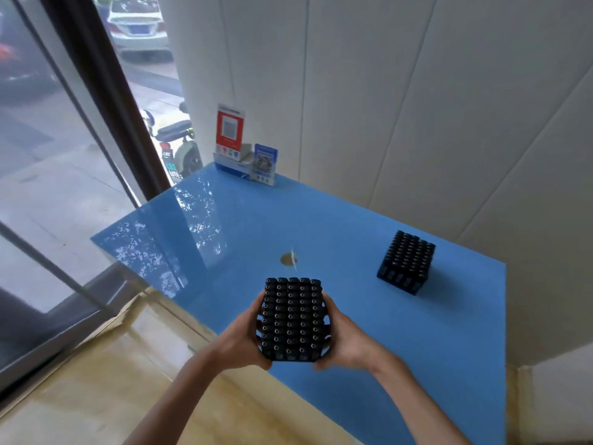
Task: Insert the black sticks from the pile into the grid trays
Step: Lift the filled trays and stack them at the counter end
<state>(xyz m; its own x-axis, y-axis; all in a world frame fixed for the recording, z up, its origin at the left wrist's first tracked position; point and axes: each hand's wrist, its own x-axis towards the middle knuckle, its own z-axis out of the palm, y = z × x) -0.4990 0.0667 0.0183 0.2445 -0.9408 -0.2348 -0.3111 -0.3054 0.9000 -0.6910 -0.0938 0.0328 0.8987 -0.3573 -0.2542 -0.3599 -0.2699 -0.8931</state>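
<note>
Head view: both my hands, left (239,340) and right (348,342), clamp the filled tray (290,319) over the table's (321,226) near edge, second tray (406,263) far right.

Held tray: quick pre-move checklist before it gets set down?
1. Left hand grips the held tray: ok.
2. Right hand grips its other side: ok.
3. Sticks fill every visible slot: ok.
4. Table bare ahead of the tray: ok.
5. Held tray apart from the second tray at far right: ok.
6. Loose stick pile in view: not ok, none seen.
</note>
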